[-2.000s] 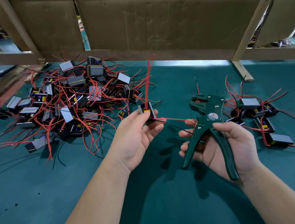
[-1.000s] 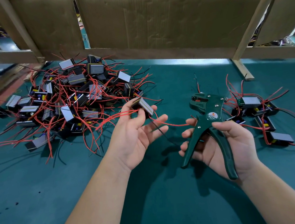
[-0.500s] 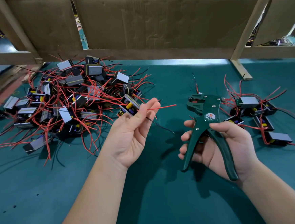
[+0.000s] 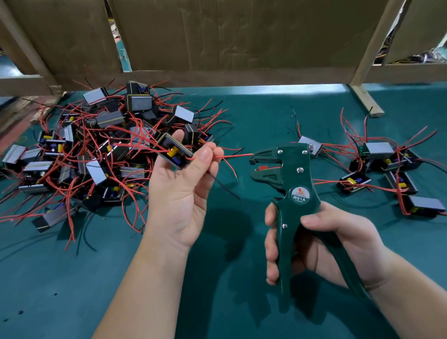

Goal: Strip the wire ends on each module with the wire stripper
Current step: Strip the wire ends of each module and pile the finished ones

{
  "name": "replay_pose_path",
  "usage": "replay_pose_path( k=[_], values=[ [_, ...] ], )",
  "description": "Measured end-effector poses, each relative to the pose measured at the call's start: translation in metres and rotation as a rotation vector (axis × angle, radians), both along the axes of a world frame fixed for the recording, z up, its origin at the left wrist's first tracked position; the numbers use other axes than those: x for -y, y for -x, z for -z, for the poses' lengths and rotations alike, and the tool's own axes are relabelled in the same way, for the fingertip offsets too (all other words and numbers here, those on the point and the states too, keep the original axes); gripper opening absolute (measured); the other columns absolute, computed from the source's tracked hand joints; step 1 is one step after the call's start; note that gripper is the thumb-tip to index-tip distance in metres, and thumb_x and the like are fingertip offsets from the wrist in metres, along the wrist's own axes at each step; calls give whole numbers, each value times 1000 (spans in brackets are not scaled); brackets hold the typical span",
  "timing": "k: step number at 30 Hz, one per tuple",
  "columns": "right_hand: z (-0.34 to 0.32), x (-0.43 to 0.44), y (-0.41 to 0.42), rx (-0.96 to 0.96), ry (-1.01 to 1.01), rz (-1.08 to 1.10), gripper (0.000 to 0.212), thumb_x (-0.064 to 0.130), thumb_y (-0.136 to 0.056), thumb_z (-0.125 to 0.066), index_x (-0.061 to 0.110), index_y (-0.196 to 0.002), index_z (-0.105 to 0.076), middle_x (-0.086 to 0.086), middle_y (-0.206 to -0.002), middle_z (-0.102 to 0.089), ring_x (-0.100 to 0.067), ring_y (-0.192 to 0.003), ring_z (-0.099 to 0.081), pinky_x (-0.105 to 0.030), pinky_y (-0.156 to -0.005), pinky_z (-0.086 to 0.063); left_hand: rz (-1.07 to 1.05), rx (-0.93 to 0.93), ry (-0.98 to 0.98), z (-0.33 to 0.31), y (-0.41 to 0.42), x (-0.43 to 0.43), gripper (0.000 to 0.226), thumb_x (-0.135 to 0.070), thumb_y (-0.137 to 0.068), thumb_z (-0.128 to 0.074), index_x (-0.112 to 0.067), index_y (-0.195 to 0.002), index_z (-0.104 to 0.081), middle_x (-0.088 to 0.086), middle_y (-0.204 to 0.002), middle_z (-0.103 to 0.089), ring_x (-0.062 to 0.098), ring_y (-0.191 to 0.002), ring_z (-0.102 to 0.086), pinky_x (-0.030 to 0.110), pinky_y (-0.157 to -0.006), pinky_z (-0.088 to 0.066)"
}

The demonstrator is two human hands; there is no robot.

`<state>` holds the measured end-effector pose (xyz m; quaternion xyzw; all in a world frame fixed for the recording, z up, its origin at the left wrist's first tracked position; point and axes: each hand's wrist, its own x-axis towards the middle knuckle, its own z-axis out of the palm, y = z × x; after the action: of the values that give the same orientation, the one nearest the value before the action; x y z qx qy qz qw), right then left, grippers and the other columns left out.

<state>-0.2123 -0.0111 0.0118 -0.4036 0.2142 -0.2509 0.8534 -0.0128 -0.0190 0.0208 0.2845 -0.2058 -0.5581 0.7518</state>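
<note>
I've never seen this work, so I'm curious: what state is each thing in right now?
module, held up, tilted
wire stripper, mouth open, nothing clamped
red wire, tip at that mouth
left hand, holding module, pinching red wire
right hand, gripping wire stripper handles
pile, tangled heap

A black module (image 4: 175, 151) sits tilted, its red wire (image 4: 232, 156) reaching the green wire stripper's (image 4: 288, 188) open jaws.

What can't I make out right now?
All head view:
- Red wire tip at the green metal wire stripper: too small to tell if inserted.
- Black rectangular module in the left hand: fingers hide part of it.
- Right-side modules: one wire leaves the frame edge.
</note>
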Motion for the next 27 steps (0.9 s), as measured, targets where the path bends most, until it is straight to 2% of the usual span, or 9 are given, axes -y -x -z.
replay_pose_path(
  k=[7,12,16,27],
  values=[
    [-1,-2,-2,61,4,21,44,27,-65,-78,5,-101,-64,-28,-81,-61,-43,-72,-62,-54,-72,-51,-8,94,5,1,4,0,49,-1,-66,-65,-18,-110,-51,5,-76,-73,14,-69,-72,15,-56,-53],
    [-2,-1,-1,37,14,43,45,30,-64,-79,6,-98,-65,-26,-80,-61,-42,-70,-62,-55,-72,-50,4,143,21,1,5,-1,52,-2,-65,-66,-17,-112,-51,6,-76,-73,14,-71,-72,15,-56,-53],
    [-2,-2,0,-7,43,33,42,32,-63,-79,8,-94,-65,-23,-76,-62,-40,-66,-62,-54,-72,-45,3,153,14,1,5,-1,51,-2,-66,-67,-18,-112,-51,6,-77,-73,14,-71,-72,16,-57,-53],
    [-1,0,0,-26,48,52,42,31,-60,-81,7,-90,-65,-24,-72,-61,-39,-62,-62,-53,-67,-49,5,158,11,0,6,-3,52,0,-66,-67,-17,-113,-51,7,-77,-73,15,-71,-72,16,-56,-53]
  ],
)
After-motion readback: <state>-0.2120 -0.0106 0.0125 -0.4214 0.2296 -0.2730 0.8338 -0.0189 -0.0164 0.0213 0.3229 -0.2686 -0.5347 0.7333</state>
